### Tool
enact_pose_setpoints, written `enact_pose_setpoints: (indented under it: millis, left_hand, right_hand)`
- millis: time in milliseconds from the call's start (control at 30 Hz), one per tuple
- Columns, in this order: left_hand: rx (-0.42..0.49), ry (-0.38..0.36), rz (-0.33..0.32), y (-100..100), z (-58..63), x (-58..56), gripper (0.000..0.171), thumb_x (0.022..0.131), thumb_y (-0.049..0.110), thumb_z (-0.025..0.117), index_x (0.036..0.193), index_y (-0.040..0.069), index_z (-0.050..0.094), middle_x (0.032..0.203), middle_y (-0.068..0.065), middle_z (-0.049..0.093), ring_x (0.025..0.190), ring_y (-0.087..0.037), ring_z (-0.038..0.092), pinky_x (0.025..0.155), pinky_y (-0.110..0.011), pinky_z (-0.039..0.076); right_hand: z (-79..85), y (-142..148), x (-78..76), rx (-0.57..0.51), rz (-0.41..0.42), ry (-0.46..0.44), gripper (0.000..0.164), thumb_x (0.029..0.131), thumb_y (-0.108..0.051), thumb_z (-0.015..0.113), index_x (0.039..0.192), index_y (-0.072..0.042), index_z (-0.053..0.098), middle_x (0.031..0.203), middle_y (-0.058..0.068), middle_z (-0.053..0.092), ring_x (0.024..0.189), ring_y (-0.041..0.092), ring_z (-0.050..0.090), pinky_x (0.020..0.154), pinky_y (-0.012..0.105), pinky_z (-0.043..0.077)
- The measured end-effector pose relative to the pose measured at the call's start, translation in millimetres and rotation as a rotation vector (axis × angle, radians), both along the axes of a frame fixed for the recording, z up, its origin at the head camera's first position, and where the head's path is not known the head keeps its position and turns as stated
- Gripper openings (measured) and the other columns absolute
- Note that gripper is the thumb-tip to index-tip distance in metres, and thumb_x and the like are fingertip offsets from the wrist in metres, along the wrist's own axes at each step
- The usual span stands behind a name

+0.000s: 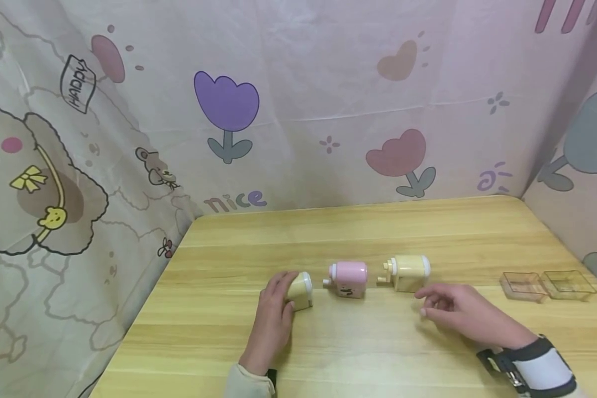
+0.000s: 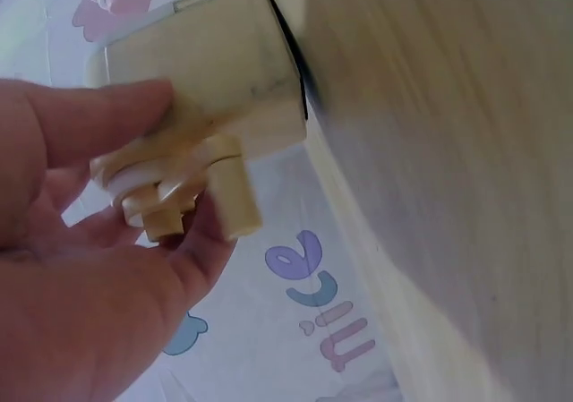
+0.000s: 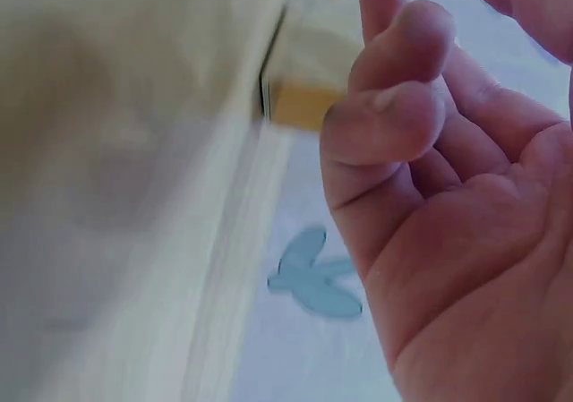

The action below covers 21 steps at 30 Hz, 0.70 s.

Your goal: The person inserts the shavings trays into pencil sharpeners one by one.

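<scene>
The table (image 1: 348, 232) has a pale yellow, wood-grained top. Behind its far edge hangs a light printed cloth (image 1: 318, 55). The word "nice" (image 1: 235, 201) sits just above the table's far left corner, with a purple tulip (image 1: 227, 103) higher over that side; a red tulip (image 1: 400, 155) is over the table's right half. Left of the table are a printed bear (image 1: 157, 167) and a "HAPPY" label (image 1: 78, 84); right of it, a grey-blue tulip (image 1: 594, 132).
</scene>
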<state>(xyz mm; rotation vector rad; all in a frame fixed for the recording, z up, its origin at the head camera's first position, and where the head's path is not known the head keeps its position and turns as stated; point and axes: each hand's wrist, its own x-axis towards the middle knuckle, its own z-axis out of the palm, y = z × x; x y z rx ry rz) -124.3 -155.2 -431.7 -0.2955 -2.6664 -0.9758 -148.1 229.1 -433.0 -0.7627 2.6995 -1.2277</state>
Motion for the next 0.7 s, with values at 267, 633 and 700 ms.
enact_pose_setpoints:
  millis: [267,633,700]
  left_hand:
    - [-0.056,0.208,0.044,14.0,4.3,3.6,0.082,0.077,0.016,0.076,0.148,0.024,0.036,0.159,-0.009,0.018,0.141,-0.041,0.013,0.105,-0.067,0.021]
    - [-0.002,0.098,-0.335,46.2,-3.4,18.5,0.039,0.087,0.019,0.068,0.125,0.017,0.060,0.101,0.005,0.063,0.078,-0.004,0.054,0.071,-0.018,0.046]
    - [-0.012,0.059,-0.346,46.9,-3.5,19.1,0.035,0.086,0.019,0.068,0.121,0.016,0.062,0.088,0.010,0.060,0.067,0.001,0.047,0.063,-0.015,0.042]
  right_hand:
    - [4.5,37.2,-5.8,0.128,-0.229,0.113,0.036,0.088,-0.036,0.066,0.115,-0.011,0.063,0.087,-0.009,0.060,0.073,0.003,0.054,0.062,0.027,0.047]
    - [-2.9,82.6,-15.4,0.242,-0.460,0.279,0.060,0.082,-0.022,0.070,0.130,0.007,0.047,0.120,0.037,0.048,0.107,0.053,0.042,0.087,0.068,0.029]
    - [-6.0,88.5,-15.7,0.282,-0.487,0.274,0.067,0.079,-0.019,0.069,0.134,0.008,0.042,0.124,0.042,0.040,0.114,0.060,0.031,0.092,0.073,0.018]
